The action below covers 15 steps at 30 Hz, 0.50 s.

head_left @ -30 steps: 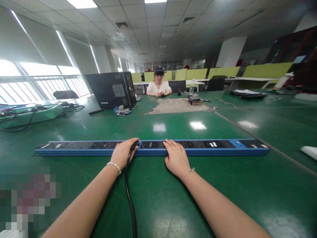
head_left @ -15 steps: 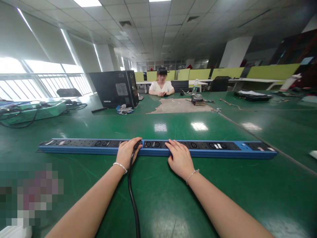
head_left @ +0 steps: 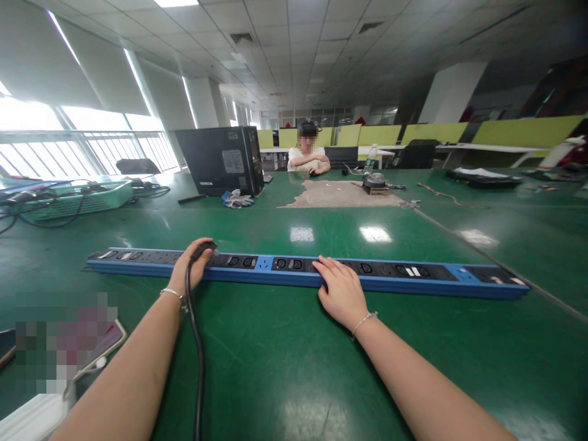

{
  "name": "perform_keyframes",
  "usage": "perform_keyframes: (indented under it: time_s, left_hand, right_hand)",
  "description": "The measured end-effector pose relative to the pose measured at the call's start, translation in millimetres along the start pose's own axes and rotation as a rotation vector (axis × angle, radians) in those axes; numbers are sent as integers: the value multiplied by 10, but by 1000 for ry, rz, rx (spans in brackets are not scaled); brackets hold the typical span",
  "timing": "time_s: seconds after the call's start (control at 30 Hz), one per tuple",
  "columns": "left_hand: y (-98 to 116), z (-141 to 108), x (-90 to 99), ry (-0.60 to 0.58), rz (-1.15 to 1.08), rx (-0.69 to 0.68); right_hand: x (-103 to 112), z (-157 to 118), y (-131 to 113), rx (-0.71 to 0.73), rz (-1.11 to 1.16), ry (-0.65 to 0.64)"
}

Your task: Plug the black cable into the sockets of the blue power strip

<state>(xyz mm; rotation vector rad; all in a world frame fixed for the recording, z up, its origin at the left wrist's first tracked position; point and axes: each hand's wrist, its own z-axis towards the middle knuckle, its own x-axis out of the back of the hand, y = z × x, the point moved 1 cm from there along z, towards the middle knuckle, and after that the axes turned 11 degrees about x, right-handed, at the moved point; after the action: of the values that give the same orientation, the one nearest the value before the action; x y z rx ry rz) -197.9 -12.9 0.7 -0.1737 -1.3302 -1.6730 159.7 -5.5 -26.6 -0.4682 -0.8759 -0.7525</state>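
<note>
A long blue power strip [head_left: 285,279] with black socket modules lies across the green table in front of me. My left hand [head_left: 189,264] is closed around a black plug [head_left: 202,249] just over the strip's left half. From that plug a black cable [head_left: 198,355] hangs down towards the bottom of the view. Whether the plug touches a socket I cannot tell. Right of the strip's middle, my right hand [head_left: 340,288] grips it, fingers over the top and thumb at the near side. A blue socket section [head_left: 264,263] shows between my hands.
Behind the strip stand a black computer case [head_left: 220,162], a glove [head_left: 237,199] and a green basket [head_left: 87,201] of cables. Across the table sits a person [head_left: 307,160] near a bottle [head_left: 371,159]. A white-edged item [head_left: 37,416] lies at the lower left.
My left hand has moved left along the strip with the plug, uncovering the blue socket section. My right hand keeps its place on the strip. The view has shifted slightly.
</note>
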Motion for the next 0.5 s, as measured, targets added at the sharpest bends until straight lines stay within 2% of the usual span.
perform_keyframes:
  time_s: [0.13, 0.5]
  left_hand:
    - [-85, 29, -26, -121, 115, -20]
    - [-48, 7, 21, -96, 217, -64]
  right_hand:
    - [1, -2, 4, 3, -2, 5]
    - [0, -3, 5, 6, 2, 7]
